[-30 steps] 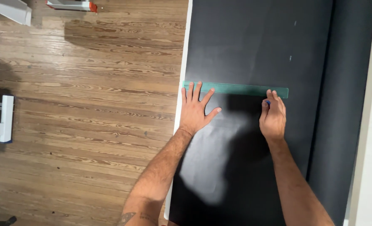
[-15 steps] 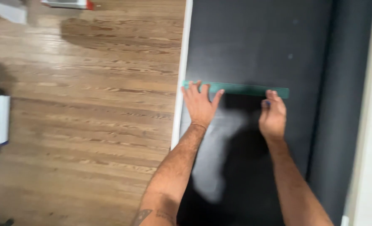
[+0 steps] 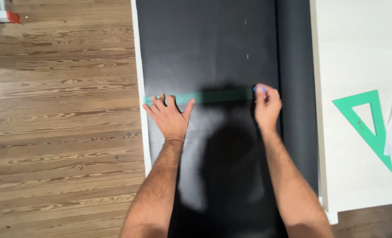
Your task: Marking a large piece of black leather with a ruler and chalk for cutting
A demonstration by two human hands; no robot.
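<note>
While left hand point(image 3: 169, 118) presses spread fingers on the green ruler's point(image 3: 204, 97) left end, right hand point(image 3: 266, 105) pinches blue chalk point(image 3: 260, 88) at its right end, ruler lying crosswise on black sheet point(image 3: 204, 44).

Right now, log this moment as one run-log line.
left hand: flat on green ruler | right hand: pinching small blue marker at ruler's end | under: black sheet | aside: green set square on table

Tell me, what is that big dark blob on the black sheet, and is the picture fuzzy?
Head view: the blob is a shadow falling on the black sheet between the left hand and right hand, darkening part of the green ruler; a pale sheen of light shows beside it; the picture is sharp, and the wood floor grain reads clearly.
</note>
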